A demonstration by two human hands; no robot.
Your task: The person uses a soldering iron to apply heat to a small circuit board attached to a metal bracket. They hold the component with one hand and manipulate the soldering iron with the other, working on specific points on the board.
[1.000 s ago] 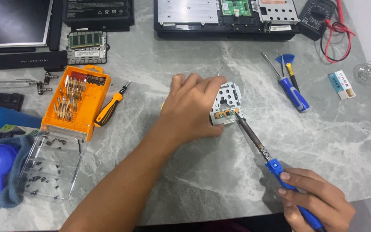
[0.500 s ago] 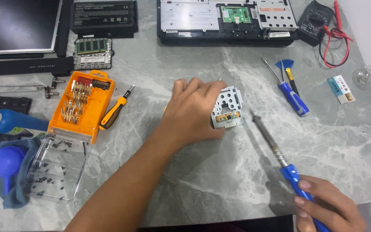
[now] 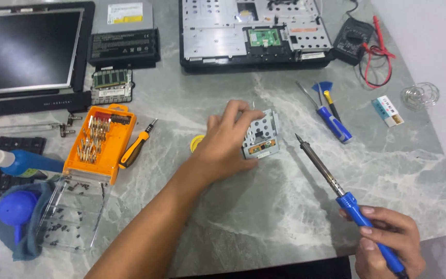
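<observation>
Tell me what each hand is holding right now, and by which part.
Right hand grips the soldering iron by its blue handle. Left hand pins the small metal bracket at its left edge on the table.

Your left hand (image 3: 228, 142) is reaching forward from the lower left on a bare, outstretched forearm, palm down, fingers curled and spread in a pinching hold. Your right hand (image 3: 385, 245) is sitting low at the right, fingers wrapped closed in a pen-like grasp, thumb on top.
</observation>
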